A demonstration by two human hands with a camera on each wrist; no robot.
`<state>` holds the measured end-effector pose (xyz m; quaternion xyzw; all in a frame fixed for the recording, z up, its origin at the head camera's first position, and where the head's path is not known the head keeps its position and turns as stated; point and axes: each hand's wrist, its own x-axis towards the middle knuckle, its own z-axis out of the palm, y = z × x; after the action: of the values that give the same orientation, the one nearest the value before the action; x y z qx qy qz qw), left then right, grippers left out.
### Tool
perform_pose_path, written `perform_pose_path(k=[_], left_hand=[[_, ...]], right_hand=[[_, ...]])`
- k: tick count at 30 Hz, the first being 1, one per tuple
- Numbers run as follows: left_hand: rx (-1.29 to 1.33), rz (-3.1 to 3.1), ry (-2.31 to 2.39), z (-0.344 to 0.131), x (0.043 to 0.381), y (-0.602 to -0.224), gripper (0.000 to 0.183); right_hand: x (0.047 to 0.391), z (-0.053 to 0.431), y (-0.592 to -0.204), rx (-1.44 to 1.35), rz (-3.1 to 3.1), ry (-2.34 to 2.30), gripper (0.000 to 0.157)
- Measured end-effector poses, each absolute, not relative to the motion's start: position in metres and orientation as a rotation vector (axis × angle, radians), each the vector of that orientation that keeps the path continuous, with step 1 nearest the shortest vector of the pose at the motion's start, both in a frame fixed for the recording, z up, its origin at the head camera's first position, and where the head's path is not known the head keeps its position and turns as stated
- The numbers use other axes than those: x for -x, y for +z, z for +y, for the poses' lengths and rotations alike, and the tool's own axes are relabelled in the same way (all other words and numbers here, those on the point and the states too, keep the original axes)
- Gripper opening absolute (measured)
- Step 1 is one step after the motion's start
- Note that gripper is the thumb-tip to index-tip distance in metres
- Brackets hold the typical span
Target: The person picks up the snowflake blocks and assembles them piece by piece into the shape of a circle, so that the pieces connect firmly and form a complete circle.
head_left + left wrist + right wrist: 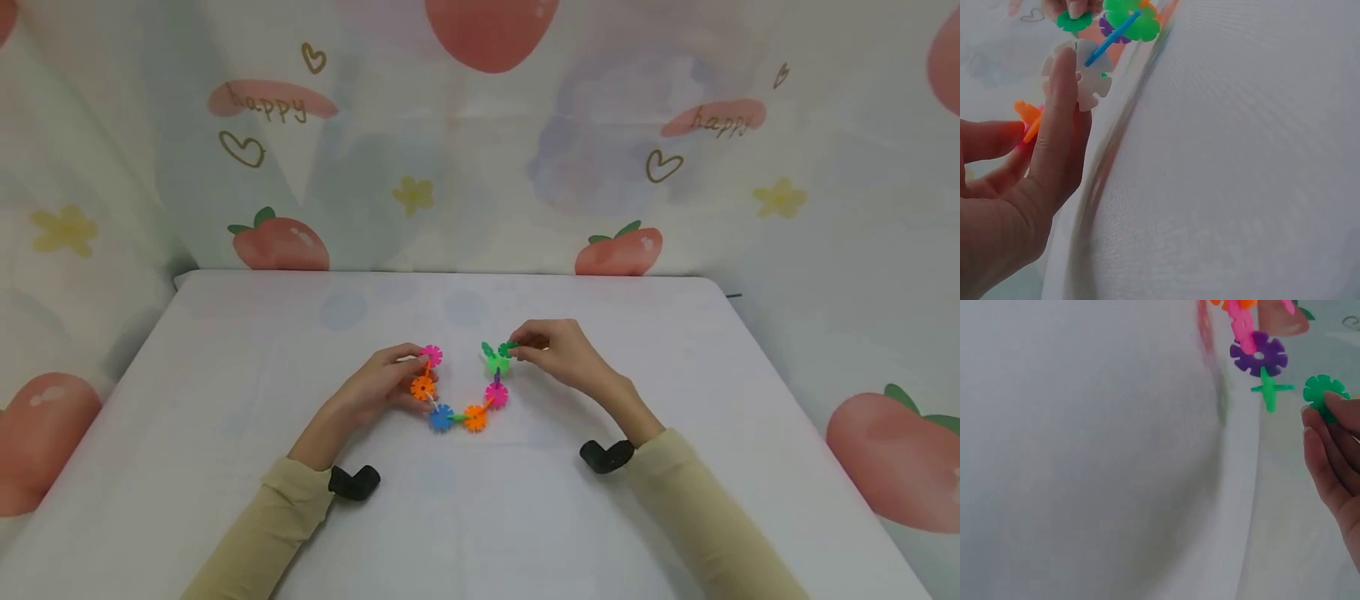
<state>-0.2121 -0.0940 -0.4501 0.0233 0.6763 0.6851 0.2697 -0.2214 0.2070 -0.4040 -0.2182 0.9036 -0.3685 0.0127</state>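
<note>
A chain of slotted plastic flower discs hangs in a U shape above the table, with a blue disc point(441, 418) and an orange disc point(475, 418) at its bottom. My left hand point(378, 383) grips its left end near a pink disc point(432, 356); in the left wrist view a finger lies against a white disc point(1092, 78). At the right end a light green disc point(497, 363) joins a purple disc point(1266, 357). My right hand point(558, 354) pinches a darker green disc point(1319, 390) between thumb and fingers, a small gap away from the chain's green end.
A white cloth-covered table point(480, 533) spreads below both hands. Behind it hangs a backdrop point(480, 150) printed with fruit, hearts and flowers. Black cameras sit on the left wrist point(356, 483) and right wrist point(606, 457).
</note>
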Motion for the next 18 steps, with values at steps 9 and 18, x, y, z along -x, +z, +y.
perform_pose_path(k=[9,18], left_hand=[[-0.034,1.839,1.809,-0.092,0.213,-0.448,0.030],[-0.089,1.803,1.801,-0.094,0.214,-0.450,0.029]], right_hand=[[0.233,0.169,-0.405,0.850,2.767,-1.188,0.006],[0.241,0.146,-0.414,0.947,2.724,-1.171,0.006]])
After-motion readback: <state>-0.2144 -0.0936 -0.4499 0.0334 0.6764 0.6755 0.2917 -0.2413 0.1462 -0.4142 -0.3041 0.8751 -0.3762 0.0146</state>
